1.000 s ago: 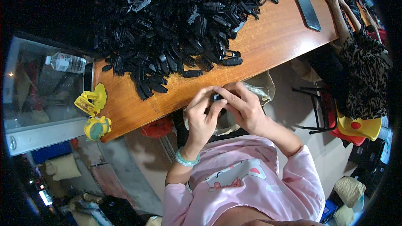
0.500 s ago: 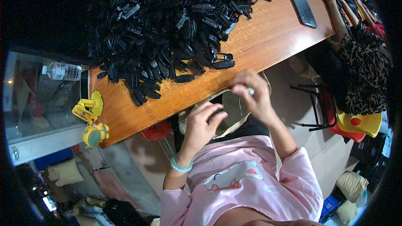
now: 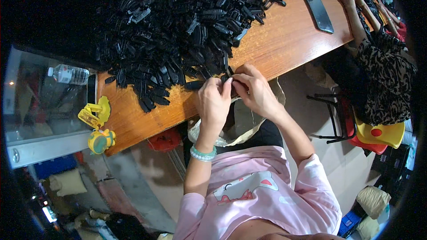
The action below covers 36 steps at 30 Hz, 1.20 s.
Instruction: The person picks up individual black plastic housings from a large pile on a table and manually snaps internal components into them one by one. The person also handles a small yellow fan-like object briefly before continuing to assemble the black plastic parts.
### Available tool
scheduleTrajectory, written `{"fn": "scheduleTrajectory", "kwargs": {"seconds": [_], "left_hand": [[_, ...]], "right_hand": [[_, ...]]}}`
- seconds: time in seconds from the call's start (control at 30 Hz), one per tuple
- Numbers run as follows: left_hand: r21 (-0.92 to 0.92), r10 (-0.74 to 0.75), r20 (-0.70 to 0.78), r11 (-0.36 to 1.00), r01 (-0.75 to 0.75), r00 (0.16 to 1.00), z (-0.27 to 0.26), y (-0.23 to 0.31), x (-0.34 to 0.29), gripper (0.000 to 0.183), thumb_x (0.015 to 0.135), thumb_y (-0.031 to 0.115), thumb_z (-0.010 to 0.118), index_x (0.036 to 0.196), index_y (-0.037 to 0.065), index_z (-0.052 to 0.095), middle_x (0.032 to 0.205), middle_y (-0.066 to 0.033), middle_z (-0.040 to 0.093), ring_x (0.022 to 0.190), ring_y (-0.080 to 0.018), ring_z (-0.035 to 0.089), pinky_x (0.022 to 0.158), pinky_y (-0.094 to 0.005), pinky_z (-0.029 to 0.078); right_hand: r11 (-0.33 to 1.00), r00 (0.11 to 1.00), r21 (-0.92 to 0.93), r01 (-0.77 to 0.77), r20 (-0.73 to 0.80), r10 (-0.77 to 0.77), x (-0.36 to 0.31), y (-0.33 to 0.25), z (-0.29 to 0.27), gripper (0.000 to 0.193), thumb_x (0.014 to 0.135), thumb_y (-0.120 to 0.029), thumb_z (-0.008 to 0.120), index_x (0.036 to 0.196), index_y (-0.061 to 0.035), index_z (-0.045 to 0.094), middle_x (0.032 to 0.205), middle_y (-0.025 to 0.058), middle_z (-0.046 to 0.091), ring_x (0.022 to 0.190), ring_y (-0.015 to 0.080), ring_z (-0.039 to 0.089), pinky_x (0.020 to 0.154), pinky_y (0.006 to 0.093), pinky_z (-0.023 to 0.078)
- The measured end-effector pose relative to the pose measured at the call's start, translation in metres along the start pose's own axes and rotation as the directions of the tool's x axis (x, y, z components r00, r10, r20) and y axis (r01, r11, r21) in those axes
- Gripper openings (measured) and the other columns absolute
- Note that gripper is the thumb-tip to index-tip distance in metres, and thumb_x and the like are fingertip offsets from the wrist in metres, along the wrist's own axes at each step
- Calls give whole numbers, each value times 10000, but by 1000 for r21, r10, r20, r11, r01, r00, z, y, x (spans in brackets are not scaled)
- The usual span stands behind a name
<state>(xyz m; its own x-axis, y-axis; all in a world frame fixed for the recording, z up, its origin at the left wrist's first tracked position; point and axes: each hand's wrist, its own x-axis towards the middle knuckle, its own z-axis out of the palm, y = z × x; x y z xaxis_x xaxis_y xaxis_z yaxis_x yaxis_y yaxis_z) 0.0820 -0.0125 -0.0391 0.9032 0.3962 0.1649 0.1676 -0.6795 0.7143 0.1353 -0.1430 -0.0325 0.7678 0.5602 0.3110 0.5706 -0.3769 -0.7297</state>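
Note:
My left hand (image 3: 213, 102), with a pale green bead bracelet at its wrist, pinches a small black plastic piece (image 3: 224, 79) between thumb and fingers. Fingertips of my right hand (image 3: 258, 90) close on the same piece from the other side. Both hands meet over the table's near edge, at the front of a large heap of black plastic pieces (image 3: 178, 31) that look like clips. Below them, an open pale bag (image 3: 249, 135) hangs at my lap. The fingers partly hide the piece, so its exact shape cannot be made out.
A phone (image 3: 318, 13) lies on the wooden table (image 3: 284, 40). At the left stand a yellow holder (image 3: 95, 111) and a small yellow round object (image 3: 101, 142), near a plastic bottle (image 3: 69, 74). Another person (image 3: 384, 71) works at the right, beside a yellow and red stool (image 3: 380, 131).
Both hands have moved up to the table edge and come together. The right hand, apart and blurred before, now meets the left at the black piece.

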Motion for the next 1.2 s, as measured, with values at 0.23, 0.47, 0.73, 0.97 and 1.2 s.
{"fn": "scheduleTrajectory", "kwargs": {"seconds": [0.23,0.47,0.73,0.97,1.2], "left_hand": [[-76,33,-76,996,-38,997,-7,-15,-9,225,796,176,677,767,3,536,693,-133,578,634,-308,589,543,-405,437],[116,269,-38,958,-263,962,-17,-13,-24,182,814,116,659,826,14,508,751,-124,562,608,-245,578,509,-379,418],[-671,100,121,742,7,988,-29,-11,-40,328,813,-13,630,1131,-39,553,867,-102,627,589,-113,582,513,-216,459],[-473,266,96,860,-192,959,-45,-7,-38,261,781,26,676,1002,-87,597,776,-138,610,602,-183,611,504,-282,452],[-325,424,10,858,-398,906,-51,2,-33,240,782,67,685,943,-86,594,729,-164,578,582,-262,576,504,-333,432]], "right_hand": [[930,993,-356,-90,-106,56,-2,-2,-1,181,753,-101,677,856,31,610,904,139,560,888,328,516,778,398,419],[909,963,365,-204,-93,253,-17,6,-13,260,867,-72,573,1113,7,548,757,75,547,553,150,491,489,246,394],[671,960,688,-277,177,216,-38,-20,-14,287,888,-108,560,1162,-20,559,860,34,580,694,99,511,592,218,410],[909,999,415,-32,49,13,-38,-27,-17,295,857,-50,550,1140,34,550,934,168,579,838,287,573,743,334,449],[976,989,169,137,39,-145,-44,-30,-4,413,792,15,587,1192,29,485,950,203,557,845,385,565,728,403,469]]}}
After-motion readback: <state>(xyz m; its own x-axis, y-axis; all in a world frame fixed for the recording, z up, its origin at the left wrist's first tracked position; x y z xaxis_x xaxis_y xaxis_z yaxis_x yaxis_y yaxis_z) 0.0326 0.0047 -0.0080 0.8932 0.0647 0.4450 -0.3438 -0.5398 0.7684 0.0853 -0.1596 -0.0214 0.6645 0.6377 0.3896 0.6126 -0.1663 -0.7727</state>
